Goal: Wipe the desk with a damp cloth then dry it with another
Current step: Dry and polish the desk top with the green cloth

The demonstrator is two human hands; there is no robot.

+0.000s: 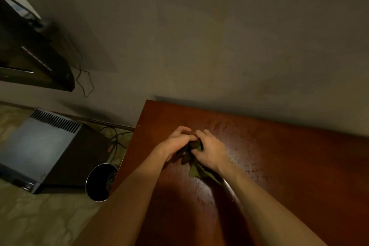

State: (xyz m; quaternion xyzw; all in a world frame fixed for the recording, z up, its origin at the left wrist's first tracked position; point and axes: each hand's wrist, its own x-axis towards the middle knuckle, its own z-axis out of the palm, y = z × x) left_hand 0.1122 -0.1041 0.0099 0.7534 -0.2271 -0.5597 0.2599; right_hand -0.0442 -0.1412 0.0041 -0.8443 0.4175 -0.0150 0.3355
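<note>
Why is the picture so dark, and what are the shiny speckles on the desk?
In the head view the room is dimly lit, so the wall looks murky and the arms cast a shadow across the desk. The speckles look like droplets catching light near the left hand, right hand and green cloth. Edges bend from the wide lens.

The desk [279, 166] fills the lower right of the frame, its far edge against the wall [219, 36] that takes up the upper half. Over the desk's left part, at frame centre, the left hand [175, 142] and right hand [211, 150] meet, with a cloth [194, 158] bunched between them and hanging toward the desktop. Left of the desk, on the floor [40, 215], a round bin [99, 181] stands just beside the desk's edge. Further left lies a boxy appliance [46, 150], with cables [115, 136] behind it near the wall. At upper left, a shelf unit [36, 66] juts from the wall, a cord [83, 78] dangling to its right.
</note>
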